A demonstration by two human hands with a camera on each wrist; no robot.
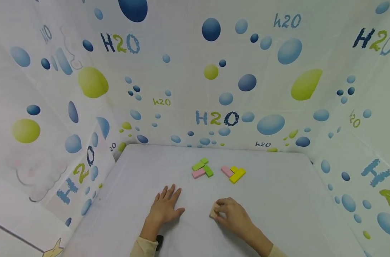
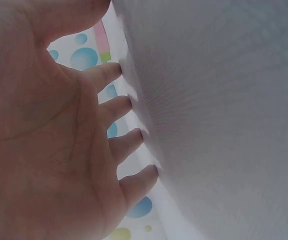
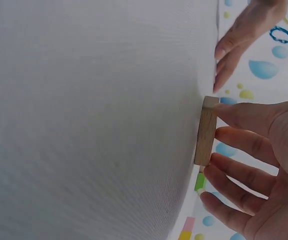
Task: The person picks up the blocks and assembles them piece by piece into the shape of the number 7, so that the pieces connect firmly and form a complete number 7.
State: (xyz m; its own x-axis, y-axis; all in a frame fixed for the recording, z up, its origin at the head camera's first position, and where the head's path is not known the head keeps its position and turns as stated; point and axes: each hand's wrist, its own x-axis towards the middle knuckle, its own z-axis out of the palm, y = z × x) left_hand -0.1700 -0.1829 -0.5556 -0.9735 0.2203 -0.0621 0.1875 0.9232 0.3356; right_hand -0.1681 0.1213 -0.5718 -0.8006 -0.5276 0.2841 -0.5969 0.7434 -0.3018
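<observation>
My right hand pinches a plain wooden block between thumb and fingertips, and the block lies against the white tabletop. In the head view this wooden block is partly covered by the fingers. To its left, my left hand rests on the table with spread fingers and holds nothing. Its fingertips touch the surface in the left wrist view. Farther back lies a cluster of green blocks with a pink block. To the right of that cluster, a second pink block touches yellow blocks.
The white-covered table is enclosed at the back and sides by patterned curtains printed with bubbles and H2O lettering. A small dark object shows at the left wrist beside the sleeve.
</observation>
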